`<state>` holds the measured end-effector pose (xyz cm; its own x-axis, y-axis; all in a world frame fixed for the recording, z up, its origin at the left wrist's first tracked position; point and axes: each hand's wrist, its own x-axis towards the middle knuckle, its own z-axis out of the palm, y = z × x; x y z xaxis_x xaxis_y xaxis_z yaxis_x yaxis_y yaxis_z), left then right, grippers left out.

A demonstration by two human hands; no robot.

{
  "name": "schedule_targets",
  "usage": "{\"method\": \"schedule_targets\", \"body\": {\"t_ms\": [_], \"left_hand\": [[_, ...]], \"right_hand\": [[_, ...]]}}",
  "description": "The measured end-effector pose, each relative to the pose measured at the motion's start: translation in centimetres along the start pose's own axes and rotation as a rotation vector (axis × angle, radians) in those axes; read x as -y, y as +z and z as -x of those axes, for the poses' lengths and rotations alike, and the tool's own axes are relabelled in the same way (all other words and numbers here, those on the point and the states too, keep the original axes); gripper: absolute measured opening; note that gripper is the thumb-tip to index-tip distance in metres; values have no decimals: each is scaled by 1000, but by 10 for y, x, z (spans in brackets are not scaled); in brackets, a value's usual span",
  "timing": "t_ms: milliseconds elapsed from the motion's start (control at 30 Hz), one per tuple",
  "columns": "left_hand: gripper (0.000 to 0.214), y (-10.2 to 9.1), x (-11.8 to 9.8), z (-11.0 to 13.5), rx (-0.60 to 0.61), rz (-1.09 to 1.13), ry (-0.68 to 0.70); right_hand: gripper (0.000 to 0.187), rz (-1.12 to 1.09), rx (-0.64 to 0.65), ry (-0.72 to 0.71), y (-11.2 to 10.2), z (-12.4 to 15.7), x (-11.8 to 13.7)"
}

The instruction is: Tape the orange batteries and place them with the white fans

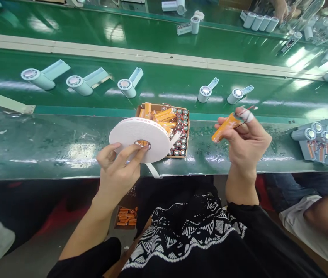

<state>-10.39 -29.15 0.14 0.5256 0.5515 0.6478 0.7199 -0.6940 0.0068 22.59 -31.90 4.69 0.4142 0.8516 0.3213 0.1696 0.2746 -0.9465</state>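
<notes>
My left hand (120, 166) grips the tape roll (131, 133) at rim and hub, probably to steady it, partly hiding the box (187, 135) by the bench's (65, 154) far edge; my right hand (246, 141) pinches a battery (223, 130) above the bench, seemingly leaving its lower end free.

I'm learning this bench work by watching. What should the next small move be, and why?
Perhaps bring the orange cell toward the white strip jutting from the roll: the right hand holds the cell, the left hand holds the roll, and cell and strip are apart.
</notes>
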Motion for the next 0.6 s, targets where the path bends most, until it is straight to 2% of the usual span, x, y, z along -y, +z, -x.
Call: {"method": "schedule_targets", "body": {"t_ms": [167,267,367,500,567,600], "left_hand": [[66,2,-4,8,-33,31,-85],[65,5,-9,11,-10,102,-110],[61,7,-11,13,16,176,-137],[63,6,-12,13,27,157,-166],[65,7,-16,12,12,131,-158],[65,10,-20,11,7,128,-155]], "right_hand": [[39,202,252,12,18,12,-8],[36,217,286,-27,34,22,-14],[36,231,318,-32,40,24,-15],[55,92,455,89,33,17,-14],[62,-28,439,133,33,17,-19],[65,-69,380,136,35,19,-23]]}}
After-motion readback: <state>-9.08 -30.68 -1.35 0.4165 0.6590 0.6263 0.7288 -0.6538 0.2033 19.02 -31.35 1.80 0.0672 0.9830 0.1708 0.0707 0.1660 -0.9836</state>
